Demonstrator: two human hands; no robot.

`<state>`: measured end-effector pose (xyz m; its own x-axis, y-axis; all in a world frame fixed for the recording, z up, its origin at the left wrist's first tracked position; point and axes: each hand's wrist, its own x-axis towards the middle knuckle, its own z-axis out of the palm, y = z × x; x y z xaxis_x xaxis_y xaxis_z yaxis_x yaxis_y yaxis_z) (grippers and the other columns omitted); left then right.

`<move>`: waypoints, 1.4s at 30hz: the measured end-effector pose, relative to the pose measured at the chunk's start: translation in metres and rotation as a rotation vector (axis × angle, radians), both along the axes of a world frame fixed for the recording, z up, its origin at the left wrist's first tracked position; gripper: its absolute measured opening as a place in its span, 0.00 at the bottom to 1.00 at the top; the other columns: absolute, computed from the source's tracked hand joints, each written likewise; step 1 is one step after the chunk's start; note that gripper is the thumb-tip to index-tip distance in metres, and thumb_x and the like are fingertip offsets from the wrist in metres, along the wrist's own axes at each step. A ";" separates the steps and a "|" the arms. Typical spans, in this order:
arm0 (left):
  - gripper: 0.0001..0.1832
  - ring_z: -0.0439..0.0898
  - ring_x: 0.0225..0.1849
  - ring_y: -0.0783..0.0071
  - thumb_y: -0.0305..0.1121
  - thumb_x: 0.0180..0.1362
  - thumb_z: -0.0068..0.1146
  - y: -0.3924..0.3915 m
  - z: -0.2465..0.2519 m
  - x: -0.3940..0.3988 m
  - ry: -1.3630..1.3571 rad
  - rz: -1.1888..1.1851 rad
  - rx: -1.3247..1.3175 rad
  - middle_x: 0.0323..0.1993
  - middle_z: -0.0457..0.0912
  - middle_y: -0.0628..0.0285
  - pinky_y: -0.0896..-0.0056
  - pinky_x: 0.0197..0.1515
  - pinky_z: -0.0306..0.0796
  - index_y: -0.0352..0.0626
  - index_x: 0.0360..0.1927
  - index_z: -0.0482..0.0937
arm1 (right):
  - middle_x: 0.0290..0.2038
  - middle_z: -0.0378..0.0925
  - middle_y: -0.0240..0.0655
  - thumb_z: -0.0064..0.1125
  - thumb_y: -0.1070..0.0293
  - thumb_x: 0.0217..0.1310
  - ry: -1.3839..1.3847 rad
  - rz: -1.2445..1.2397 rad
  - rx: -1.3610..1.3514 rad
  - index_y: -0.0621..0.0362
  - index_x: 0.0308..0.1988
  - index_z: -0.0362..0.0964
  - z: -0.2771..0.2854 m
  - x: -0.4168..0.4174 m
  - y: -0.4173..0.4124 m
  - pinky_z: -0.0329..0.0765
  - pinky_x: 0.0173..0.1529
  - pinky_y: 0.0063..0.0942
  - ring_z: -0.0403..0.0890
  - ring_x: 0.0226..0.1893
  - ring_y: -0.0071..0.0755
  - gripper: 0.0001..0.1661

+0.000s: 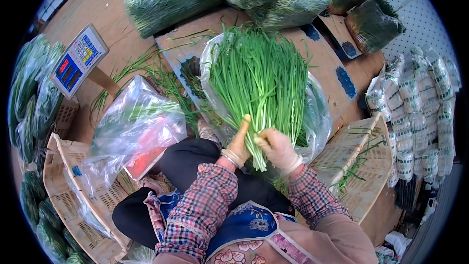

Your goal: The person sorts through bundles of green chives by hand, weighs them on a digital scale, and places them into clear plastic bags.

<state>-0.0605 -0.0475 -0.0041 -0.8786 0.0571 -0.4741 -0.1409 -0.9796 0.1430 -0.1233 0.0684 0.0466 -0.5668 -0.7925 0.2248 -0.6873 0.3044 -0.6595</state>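
Observation:
A bunch of long green leafy stalks, likely garlic chives [262, 84], fans out away from me with its pale stem ends towards my lap. My left hand [240, 141], in a thin glove, grips the stems from the left, thumb pointing up along them. My gloved right hand [278, 148] has curled fingers against the right side of the same stems; whether it grips any is hard to tell. Beneath the bunch lies an open clear plastic bag [318, 99] with more greens inside, on a worn board [329, 58].
A digital scale display [80, 60] stands at left, near a bag of greens [135, 117] on a red-topped tray. Plastic crates [91, 190] flank me, one at right [361, 165]. Bagged greens [172, 2] lie ahead; wrapped packs [414, 117] are stacked right.

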 end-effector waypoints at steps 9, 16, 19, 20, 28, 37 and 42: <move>0.18 0.78 0.34 0.76 0.32 0.50 0.65 0.008 -0.032 0.002 -0.054 -0.021 -0.551 0.37 0.79 0.62 0.73 0.32 0.73 0.37 0.43 0.74 | 0.27 0.74 0.42 0.57 0.72 0.55 -0.059 0.102 -0.054 0.60 0.34 0.67 0.021 0.026 0.005 0.73 0.31 0.33 0.78 0.27 0.41 0.07; 0.18 0.75 0.46 0.76 0.41 0.58 0.56 0.024 -0.022 -0.008 0.109 0.132 -0.554 0.46 0.75 0.63 0.69 0.49 0.72 0.43 0.49 0.72 | 0.47 0.74 0.38 0.45 0.76 0.63 -0.837 -0.202 -0.282 0.63 0.53 0.62 0.042 -0.032 -0.029 0.75 0.32 0.16 0.77 0.33 0.20 0.18; 0.19 0.76 0.45 0.72 0.41 0.60 0.53 0.016 -0.027 0.001 0.028 0.145 -0.205 0.46 0.76 0.63 0.69 0.49 0.72 0.42 0.51 0.70 | 0.45 0.76 0.35 0.42 0.75 0.62 -0.970 -0.072 -0.064 0.59 0.55 0.66 0.017 -0.034 -0.043 0.74 0.32 0.15 0.77 0.28 0.19 0.20; 0.20 0.76 0.45 0.71 0.41 0.60 0.53 0.013 -0.024 0.002 0.023 0.172 -0.147 0.46 0.76 0.63 0.70 0.48 0.71 0.42 0.51 0.70 | 0.44 0.76 0.33 0.42 0.75 0.62 -0.930 -0.100 0.009 0.59 0.54 0.66 0.016 -0.034 -0.041 0.74 0.32 0.15 0.76 0.29 0.18 0.20; 0.17 0.79 0.39 0.66 0.39 0.59 0.51 0.012 -0.011 0.006 -0.178 0.289 0.042 0.42 0.80 0.59 0.65 0.45 0.74 0.40 0.46 0.75 | 0.25 0.76 0.33 0.43 0.71 0.59 -0.836 -0.437 0.224 0.60 0.42 0.72 -0.001 -0.060 0.016 0.75 0.27 0.18 0.76 0.23 0.21 0.13; 0.19 0.80 0.41 0.65 0.42 0.59 0.50 0.011 -0.011 0.005 -0.144 0.271 0.054 0.43 0.80 0.58 0.64 0.47 0.74 0.39 0.47 0.74 | 0.27 0.77 0.40 0.47 0.61 0.60 -0.332 -0.286 0.093 0.59 0.34 0.71 0.021 -0.076 -0.015 0.71 0.31 0.26 0.76 0.26 0.31 0.13; 0.19 0.80 0.41 0.64 0.42 0.60 0.50 0.010 -0.013 0.006 -0.159 0.305 0.061 0.43 0.80 0.57 0.62 0.47 0.74 0.39 0.48 0.74 | 0.36 0.77 0.52 0.53 0.43 0.53 -0.356 -0.392 0.354 0.63 0.40 0.73 0.011 -0.063 -0.043 0.72 0.47 0.40 0.77 0.41 0.53 0.31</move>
